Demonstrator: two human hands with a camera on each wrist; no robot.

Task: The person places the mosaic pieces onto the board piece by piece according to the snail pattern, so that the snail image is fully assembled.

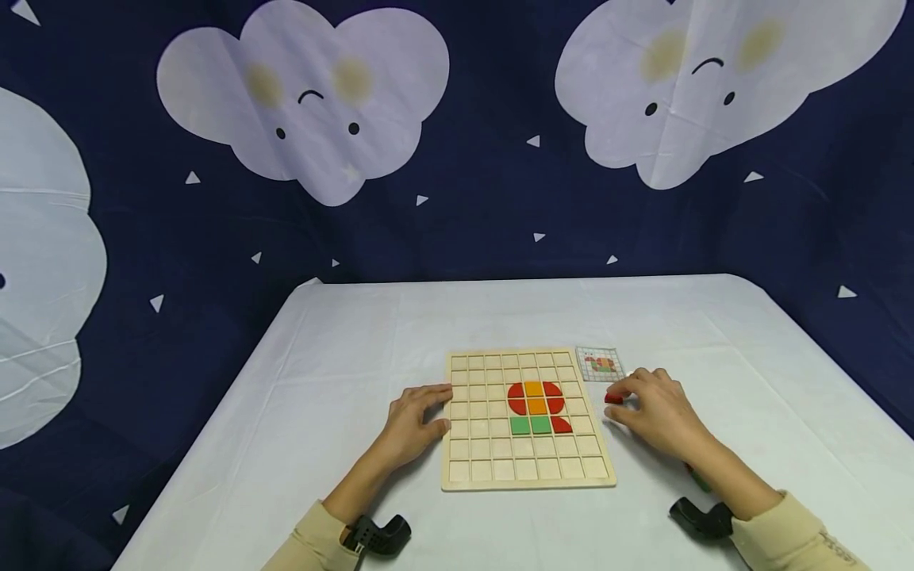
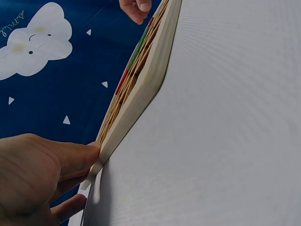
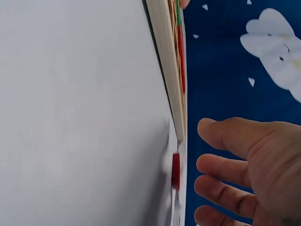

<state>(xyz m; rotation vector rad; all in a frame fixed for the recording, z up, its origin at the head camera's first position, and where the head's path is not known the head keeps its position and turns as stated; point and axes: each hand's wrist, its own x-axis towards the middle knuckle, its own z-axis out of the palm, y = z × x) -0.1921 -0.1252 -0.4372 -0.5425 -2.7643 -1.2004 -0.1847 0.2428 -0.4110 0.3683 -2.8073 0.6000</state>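
A wooden grid board (image 1: 480, 473) lies on the table, with red rounded pieces (image 1: 516, 399), orange squares (image 1: 535, 388) and green squares (image 1: 531, 425) set in its cells. My left hand (image 1: 412, 423) touches the board's left edge, thumb and fingers apart; in the left wrist view the thumb (image 2: 80, 155) meets the rim. Beyond the board's right edge, my right hand (image 1: 658, 411) hovers over a loose red piece (image 1: 612, 398). In the right wrist view that red piece (image 3: 176, 171) lies on the table, apart from the spread fingertips (image 3: 207, 162).
A small pattern card (image 1: 600, 365) lies against the board's upper right corner. Partly hidden under the right forearm is a green piece (image 1: 697, 478). The white-covered table (image 1: 385, 333) backs onto a dark blue cloth (image 1: 485, 222) with clouds.
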